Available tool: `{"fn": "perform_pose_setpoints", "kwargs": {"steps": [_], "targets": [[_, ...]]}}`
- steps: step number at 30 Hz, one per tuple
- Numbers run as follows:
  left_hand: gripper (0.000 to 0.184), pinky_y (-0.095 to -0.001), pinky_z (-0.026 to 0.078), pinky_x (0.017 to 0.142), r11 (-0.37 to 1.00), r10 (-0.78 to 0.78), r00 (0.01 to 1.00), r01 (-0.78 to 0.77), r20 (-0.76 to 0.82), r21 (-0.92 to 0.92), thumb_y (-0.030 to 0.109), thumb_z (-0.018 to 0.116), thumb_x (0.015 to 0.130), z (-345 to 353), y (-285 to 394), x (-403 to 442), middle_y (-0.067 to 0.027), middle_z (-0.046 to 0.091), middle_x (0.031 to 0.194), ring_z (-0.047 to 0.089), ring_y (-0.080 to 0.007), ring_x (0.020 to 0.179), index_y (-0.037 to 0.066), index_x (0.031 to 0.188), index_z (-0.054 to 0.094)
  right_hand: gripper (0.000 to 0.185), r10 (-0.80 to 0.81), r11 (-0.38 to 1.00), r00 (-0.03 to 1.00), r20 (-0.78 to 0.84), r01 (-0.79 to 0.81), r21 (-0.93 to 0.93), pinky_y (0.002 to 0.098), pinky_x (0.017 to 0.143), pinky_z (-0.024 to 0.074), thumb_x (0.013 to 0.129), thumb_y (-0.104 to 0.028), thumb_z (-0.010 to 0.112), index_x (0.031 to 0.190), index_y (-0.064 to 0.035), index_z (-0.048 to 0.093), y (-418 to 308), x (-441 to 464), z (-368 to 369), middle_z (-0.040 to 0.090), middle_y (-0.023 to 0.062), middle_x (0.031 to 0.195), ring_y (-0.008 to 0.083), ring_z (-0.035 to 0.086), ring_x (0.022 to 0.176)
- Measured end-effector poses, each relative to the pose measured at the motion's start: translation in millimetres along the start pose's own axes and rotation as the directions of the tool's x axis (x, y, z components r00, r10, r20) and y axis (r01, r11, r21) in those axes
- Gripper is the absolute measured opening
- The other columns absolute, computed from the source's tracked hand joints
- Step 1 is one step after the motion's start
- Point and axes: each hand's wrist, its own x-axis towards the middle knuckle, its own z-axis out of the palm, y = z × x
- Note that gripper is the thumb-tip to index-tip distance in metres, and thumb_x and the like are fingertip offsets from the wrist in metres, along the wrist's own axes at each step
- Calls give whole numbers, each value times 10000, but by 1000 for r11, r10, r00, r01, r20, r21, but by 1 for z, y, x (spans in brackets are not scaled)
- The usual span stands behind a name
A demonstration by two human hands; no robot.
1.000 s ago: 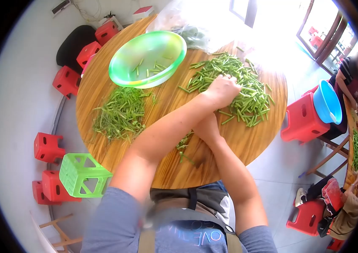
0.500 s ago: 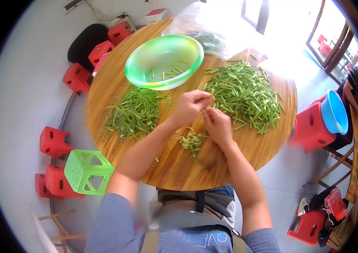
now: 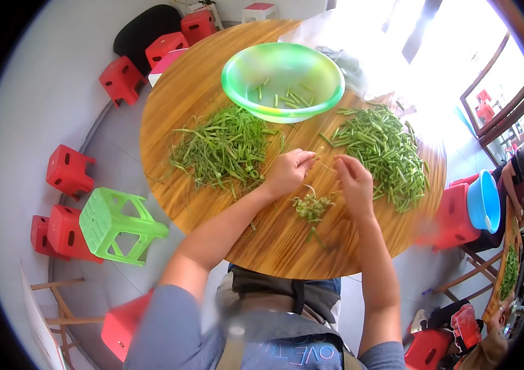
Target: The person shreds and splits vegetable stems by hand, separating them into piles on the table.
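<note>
Over the middle of the round wooden table point(image 3: 262, 246), my left hand point(image 3: 289, 172) pinches a short green stem piece point(image 3: 319, 151). Just to its right, my right hand point(image 3: 356, 183) is closed at the fingertips, with a thin pale strand running between the hands; what it grips is too small to tell. Below them lies a small heap of pale trimmings point(image 3: 311, 207). A large pile of cut green stems point(image 3: 385, 154) is right of my right hand. Leafy greens point(image 3: 222, 148) lie left of my left hand. A green-yellow bowl point(image 3: 283, 113) behind holds several stem pieces.
A plastic bag point(image 3: 351, 68) lies at the table's back. A green stool point(image 3: 114, 222) and several red stools point(image 3: 69, 171) stand at the left. On the right are a blue basin point(image 3: 483, 200) on a red stool and a seated person point(image 3: 508, 185) by another table.
My hands, crossed over the stem pile at first, came back to the table's middle and have now drawn slightly apart. The view has shifted, with the bowl now further right.
</note>
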Motion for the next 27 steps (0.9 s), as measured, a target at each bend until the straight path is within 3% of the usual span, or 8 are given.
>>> {"fn": "perform_pose_setpoints", "kwargs": {"steps": [1, 5, 9, 15, 22, 27], "targets": [[207, -287, 465, 618, 998, 41, 999, -42, 8, 46, 78, 579, 842, 0, -2, -2, -121, 621, 830, 594, -195, 678, -26, 1013, 630, 158, 127, 988, 992, 27, -129, 84, 209, 551, 418, 884, -126, 576, 965, -10, 645, -14, 1, 0, 601, 6, 769, 60, 510, 651], [213, -337, 473, 669, 960, 206, 978, -203, 5, 192, 51, 572, 821, -2, -2, -2, -138, 610, 853, 597, -278, 751, -6, 1018, 631, 196, 231, 968, 952, 200, -245, 52, 203, 544, 431, 888, -170, 574, 965, -6, 648, -28, 21, -5, 605, -5, 771, 51, 523, 661], [214, -342, 478, 677, 927, 293, 956, -285, 4, 243, 41, 556, 809, -3, -8, 0, -126, 590, 861, 596, -284, 753, 4, 1005, 632, 201, 245, 965, 924, 295, -263, 20, 201, 553, 435, 879, -179, 589, 968, -10, 651, -19, 28, -6, 626, 11, 781, 51, 525, 666], [254, -328, 497, 648, 854, 299, 951, -303, 77, 423, -39, 548, 783, -5, -7, -3, -91, 577, 884, 607, -249, 764, 53, 1002, 638, 186, 234, 968, 930, 284, -251, 23, 180, 490, 392, 863, -170, 611, 945, -8, 655, -3, 21, -6, 618, 5, 728, 41, 489, 562], [269, -339, 494, 639, 816, 333, 933, -358, 136, 454, -25, 561, 773, -1, -8, -4, -87, 574, 890, 596, -261, 753, 66, 1015, 637, 144, 226, 969, 937, 265, -244, 37, 184, 476, 380, 824, -121, 620, 885, 1, 664, 2, 20, -13, 610, -10, 676, 32, 475, 529], [221, -346, 494, 658, 754, 395, 909, -405, 135, 517, -3, 593, 770, 2, -6, -4, -85, 593, 855, 601, -260, 773, 55, 975, 655, 146, 130, 991, 970, 205, -119, -66, 189, 497, 398, 809, -121, 625, 856, 10, 667, 0, 17, -11, 616, -10, 660, 29, 502, 559]]}}
